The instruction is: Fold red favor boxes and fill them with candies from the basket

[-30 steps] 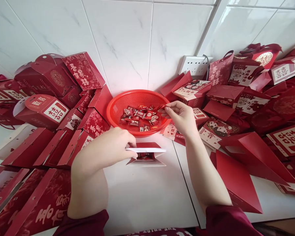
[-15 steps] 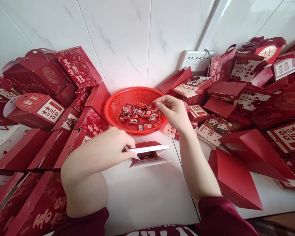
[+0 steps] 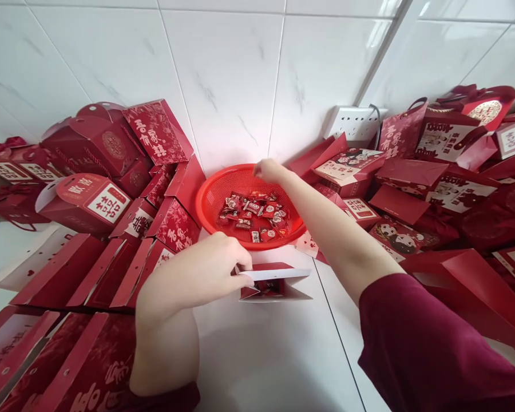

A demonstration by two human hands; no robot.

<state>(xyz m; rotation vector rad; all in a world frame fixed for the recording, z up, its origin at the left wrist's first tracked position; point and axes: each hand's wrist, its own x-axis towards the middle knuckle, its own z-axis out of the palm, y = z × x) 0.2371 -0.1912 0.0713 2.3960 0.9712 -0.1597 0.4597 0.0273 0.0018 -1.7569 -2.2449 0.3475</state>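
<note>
A small red gift box [image 3: 278, 283] stands open on the white counter with a few wrapped candies inside. My left hand [image 3: 206, 272] pinches its white top flap at the left end. Behind it sits a round red mesh basket [image 3: 206, 197] holding several red-wrapped candies [image 3: 255, 214]. My right arm stretches across the basket's right side. My right hand [image 3: 268, 170] lies on the far rim with its fingers curled over the edge.
Assembled red gift boxes [image 3: 86, 197] pile up at the left, with flat unfolded ones [image 3: 55, 269] in front of them. Red gift bags and boxes [image 3: 412, 171] crowd the right side. A white power strip [image 3: 354, 123] leans on the tiled wall.
My right hand left the candies at the basket's right side and reached forward to the far rim. My left hand stayed on the box flap.
</note>
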